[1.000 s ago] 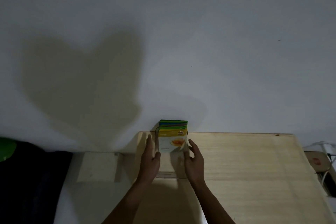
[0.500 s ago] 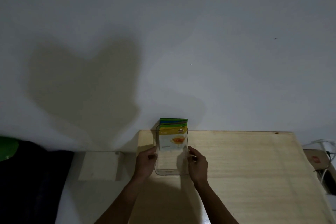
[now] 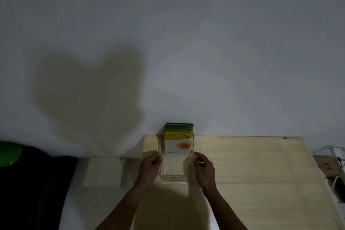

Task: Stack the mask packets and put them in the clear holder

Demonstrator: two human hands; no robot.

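A stack of mask packets [image 3: 178,141] stands upright in the back of the clear holder [image 3: 173,174], leaning toward the wall. The front packet is white with a yellow top and an orange picture; green and blue packet tops show behind it. My left hand [image 3: 149,168] grips the holder's left wall and my right hand [image 3: 204,169] grips its right wall. The holder rests on the pale wooden table [image 3: 252,173] near its far left corner.
A white wall rises right behind the table. To the left sits a lower pale block [image 3: 103,172] and a dark area with a green object [image 3: 8,153]. Cables and a cardboard box [image 3: 328,166] lie past the table's right edge.
My hands slid back from the holder's upper sides to its lower side walls. The holder with the packets has shifted slightly toward me.
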